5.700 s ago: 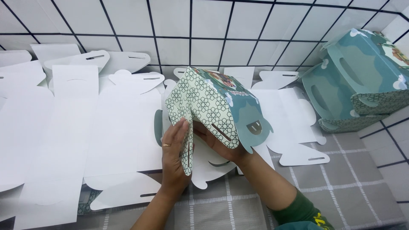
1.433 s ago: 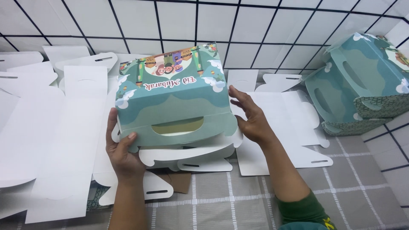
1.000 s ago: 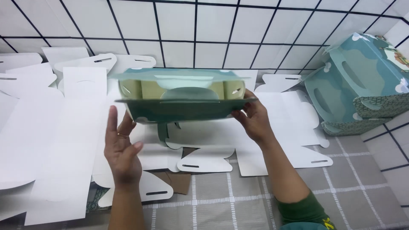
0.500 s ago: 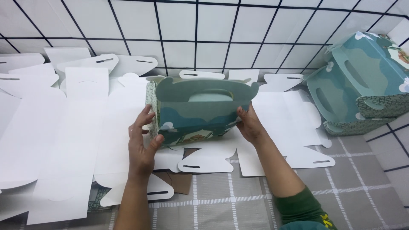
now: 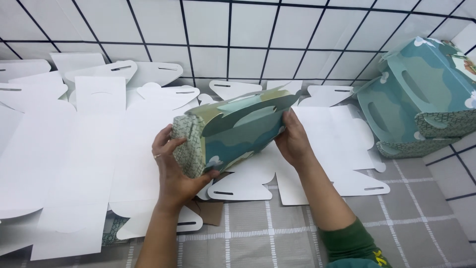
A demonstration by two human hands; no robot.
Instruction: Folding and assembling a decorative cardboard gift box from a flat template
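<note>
White flat box blanks [image 5: 64, 164] cover the left and centre of the grey checked cloth [image 5: 406, 233], up to the far tiled wall [image 5: 248, 30]. Folded teal boxes [image 5: 421, 99] stacked far right. Teal carry box [image 5: 238, 131] held tilted above the blanks, centre. Left hand [image 5: 173, 171] grips its patterned left end; right hand [image 5: 295, 141] presses flat on its right end.

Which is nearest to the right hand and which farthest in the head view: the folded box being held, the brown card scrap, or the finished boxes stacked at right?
1. Folded box, touching the right hand.
2. Brown card scrap, lower left.
3. Finished boxes, far right.
</note>
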